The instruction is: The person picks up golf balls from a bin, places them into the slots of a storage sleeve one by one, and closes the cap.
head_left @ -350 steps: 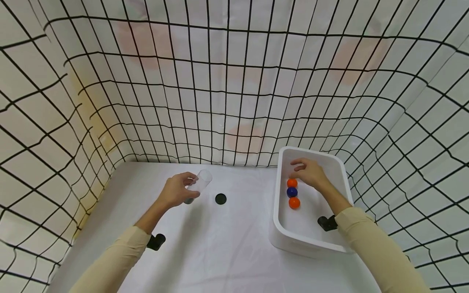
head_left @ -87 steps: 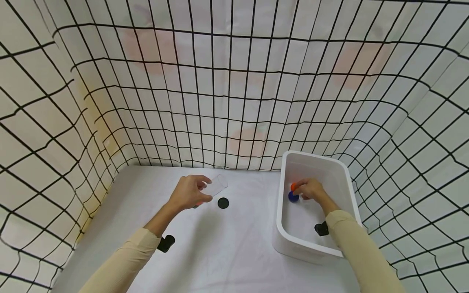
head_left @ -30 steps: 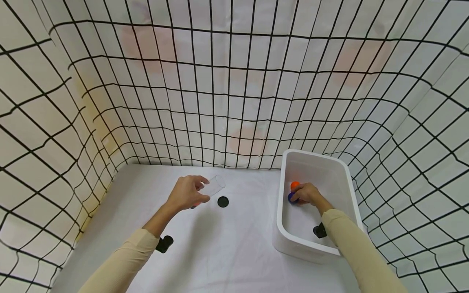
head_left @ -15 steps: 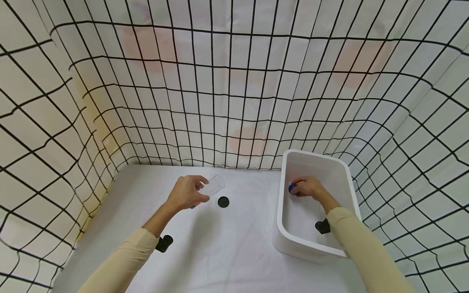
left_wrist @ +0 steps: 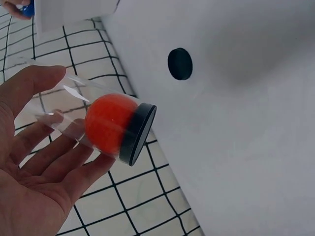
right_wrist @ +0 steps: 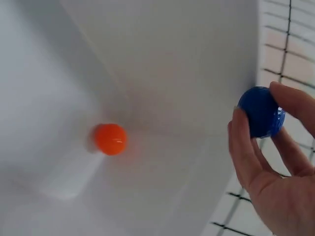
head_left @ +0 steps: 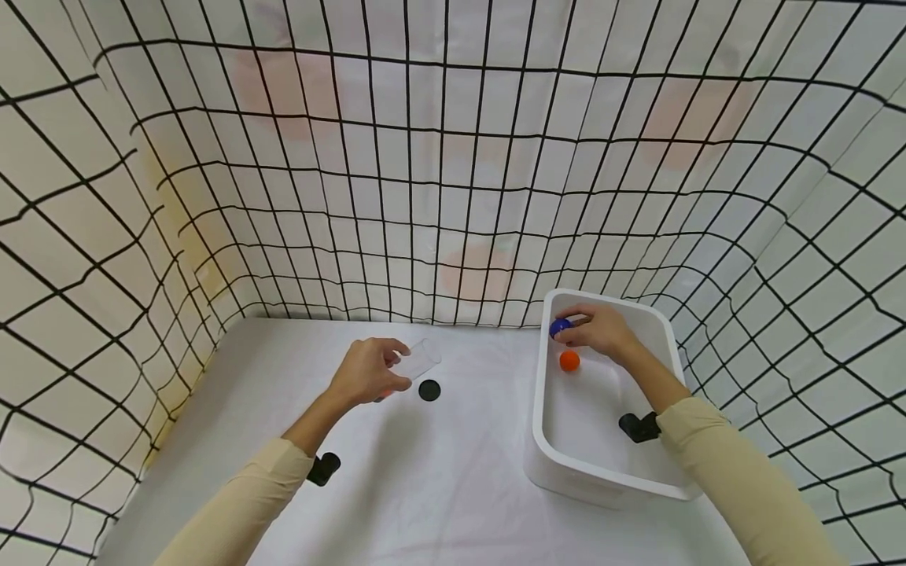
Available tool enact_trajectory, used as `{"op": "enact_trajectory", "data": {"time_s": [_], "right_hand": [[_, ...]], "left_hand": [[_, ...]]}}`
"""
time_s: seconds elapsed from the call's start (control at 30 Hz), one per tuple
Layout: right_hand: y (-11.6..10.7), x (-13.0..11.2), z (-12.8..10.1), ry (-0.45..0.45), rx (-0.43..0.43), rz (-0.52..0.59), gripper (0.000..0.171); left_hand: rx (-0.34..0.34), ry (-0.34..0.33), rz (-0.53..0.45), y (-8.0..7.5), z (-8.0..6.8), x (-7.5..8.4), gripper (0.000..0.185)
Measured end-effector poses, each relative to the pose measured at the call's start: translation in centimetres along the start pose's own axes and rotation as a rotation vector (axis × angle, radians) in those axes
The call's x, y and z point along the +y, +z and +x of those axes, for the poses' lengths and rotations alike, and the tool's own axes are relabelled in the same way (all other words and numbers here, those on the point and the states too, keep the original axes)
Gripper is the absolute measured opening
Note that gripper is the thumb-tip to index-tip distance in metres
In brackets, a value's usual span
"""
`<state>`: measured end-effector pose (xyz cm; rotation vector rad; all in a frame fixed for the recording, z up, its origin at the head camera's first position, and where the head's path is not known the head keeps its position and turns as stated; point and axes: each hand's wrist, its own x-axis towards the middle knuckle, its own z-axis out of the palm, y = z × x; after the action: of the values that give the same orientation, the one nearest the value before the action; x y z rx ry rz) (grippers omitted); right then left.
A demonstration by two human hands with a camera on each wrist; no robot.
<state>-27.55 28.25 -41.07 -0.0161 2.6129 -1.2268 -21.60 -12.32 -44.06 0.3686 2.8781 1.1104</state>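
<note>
My left hand grips a clear plastic tube tilted above the white table. In the left wrist view the tube has a black bottom cap and an orange ball inside it. My right hand pinches a blue ball between thumb and fingers, lifted above the white tub. The right wrist view shows the blue ball held over the tub's far corner. One orange ball lies on the tub floor.
A black round cap lies on the table just right of the tube. Black-gridded white sheeting walls the table on three sides. The tub stands at the right, close to the back wall.
My right hand has lifted the blue ball off the tub floor toward the far left corner, uncovering the orange ball. The left hand and tube have hardly moved.
</note>
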Motion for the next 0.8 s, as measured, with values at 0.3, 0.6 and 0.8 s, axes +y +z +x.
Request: {"op": "enact_trajectory", "data": {"time_s": [0.3,0.6,0.8], "right_hand": [[0.1,-5.1,-2.2,-0.072,-0.019,-0.034,0.055],[3.3,-8.6,-3.4,-0.206,-0.08,-0.028,0.046],[5.7,-10.1,-3.8,-0.229,-0.127,0.003,0.044]], "left_hand": [[0.0,0.054,0.0,0.4,0.4,1.1,0.037],[-0.047,0.038,-0.087,0.8,0.5,2.6,0.041],[-0.058,0.046,-0.085,1.0,0.5,3.3,0.041]]}}
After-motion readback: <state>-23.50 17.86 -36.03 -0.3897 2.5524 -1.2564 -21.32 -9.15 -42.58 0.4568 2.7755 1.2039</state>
